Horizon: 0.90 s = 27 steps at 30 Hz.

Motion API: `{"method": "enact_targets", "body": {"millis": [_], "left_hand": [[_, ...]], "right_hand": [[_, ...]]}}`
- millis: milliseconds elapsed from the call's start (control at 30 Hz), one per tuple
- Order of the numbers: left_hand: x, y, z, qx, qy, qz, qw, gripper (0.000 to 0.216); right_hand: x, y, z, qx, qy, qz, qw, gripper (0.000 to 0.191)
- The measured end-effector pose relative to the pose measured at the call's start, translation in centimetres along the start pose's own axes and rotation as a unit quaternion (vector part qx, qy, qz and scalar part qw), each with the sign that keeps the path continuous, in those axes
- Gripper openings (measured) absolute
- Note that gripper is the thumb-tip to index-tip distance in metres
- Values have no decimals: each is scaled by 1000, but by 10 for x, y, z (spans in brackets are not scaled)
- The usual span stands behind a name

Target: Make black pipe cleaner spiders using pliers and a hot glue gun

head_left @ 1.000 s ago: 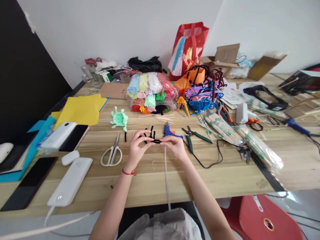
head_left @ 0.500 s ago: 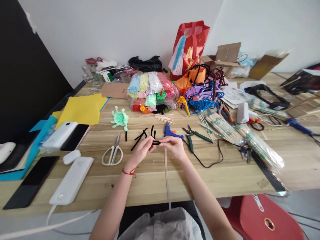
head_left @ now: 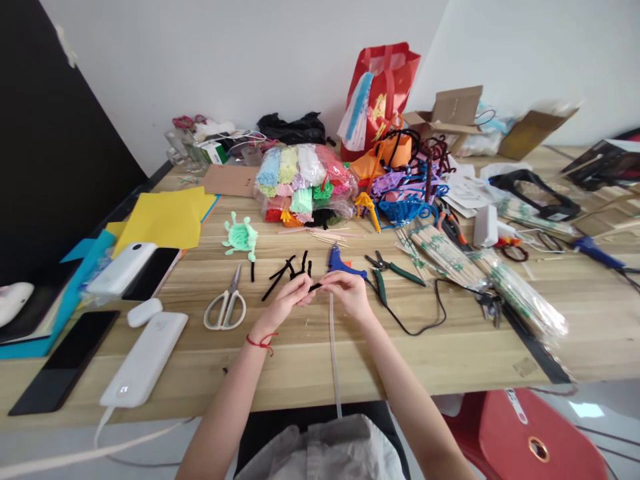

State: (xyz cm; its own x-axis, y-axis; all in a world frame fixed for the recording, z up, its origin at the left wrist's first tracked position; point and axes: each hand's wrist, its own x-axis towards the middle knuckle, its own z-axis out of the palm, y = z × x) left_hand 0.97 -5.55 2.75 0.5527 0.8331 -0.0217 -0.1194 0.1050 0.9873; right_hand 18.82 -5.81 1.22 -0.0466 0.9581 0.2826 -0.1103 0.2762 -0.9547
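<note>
My left hand (head_left: 286,300) and my right hand (head_left: 347,291) meet over the middle of the wooden table (head_left: 450,347), each pinching one end of a black pipe cleaner (head_left: 314,287). A longer black strand sticks out to the left, past my left fingers. Several short black pipe cleaner pieces (head_left: 303,261) lie just behind the hands. White-handled scissors (head_left: 226,307) rest left of my left hand. A blue glue gun (head_left: 342,263) lies right behind my right hand, its glue stick (head_left: 333,353) running toward me.
Green pliers (head_left: 387,268), a black cord (head_left: 425,313) and bundles of wooden sticks (head_left: 480,273) lie to the right. A bag of coloured pipe cleaners (head_left: 300,183), a green figure (head_left: 240,238), yellow paper (head_left: 163,220), phones and a power bank (head_left: 145,360) are left and behind. Red chair (head_left: 530,437) at lower right.
My hands have drawn closer together, so less of the black pipe cleaner shows between them. My left hand has turned and a long black strand now points out to its left.
</note>
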Motion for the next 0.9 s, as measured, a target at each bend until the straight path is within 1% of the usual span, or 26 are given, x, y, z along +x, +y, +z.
{"method": "enact_targets", "body": {"millis": [100, 167, 300, 400, 533, 633, 733, 800, 900], "left_hand": [[2, 0, 0, 29, 27, -10, 999, 38], [3, 0, 1, 49, 57, -4, 997, 39], [6, -1, 4, 77, 114, 11, 990, 41], [7, -1, 6, 78, 129, 13, 988, 42], [7, -5, 5, 87, 137, 23, 987, 41], [7, -11, 2, 138, 154, 46, 977, 39], [7, -14, 1, 177, 180, 63, 966, 38], [7, -12, 2, 145, 183, 59, 971, 41], [7, -8, 4, 72, 154, 46, 984, 47]], "right_hand": [[0, 1, -2, 4, -1, 25, 1000, 15], [1, 0, -3, -1, -4, 36, 999, 17], [1, 0, -4, -27, -10, 15, 999, 18], [2, 0, -4, -41, -11, -11, 999, 17], [1, 0, -4, -60, -8, -23, 998, 15], [1, 0, -4, -76, 0, -27, 997, 14], [2, 2, -4, -64, 7, -24, 998, 13], [2, 1, -4, -50, 11, -16, 999, 14], [1, 1, -4, -37, 20, -5, 999, 16]]}}
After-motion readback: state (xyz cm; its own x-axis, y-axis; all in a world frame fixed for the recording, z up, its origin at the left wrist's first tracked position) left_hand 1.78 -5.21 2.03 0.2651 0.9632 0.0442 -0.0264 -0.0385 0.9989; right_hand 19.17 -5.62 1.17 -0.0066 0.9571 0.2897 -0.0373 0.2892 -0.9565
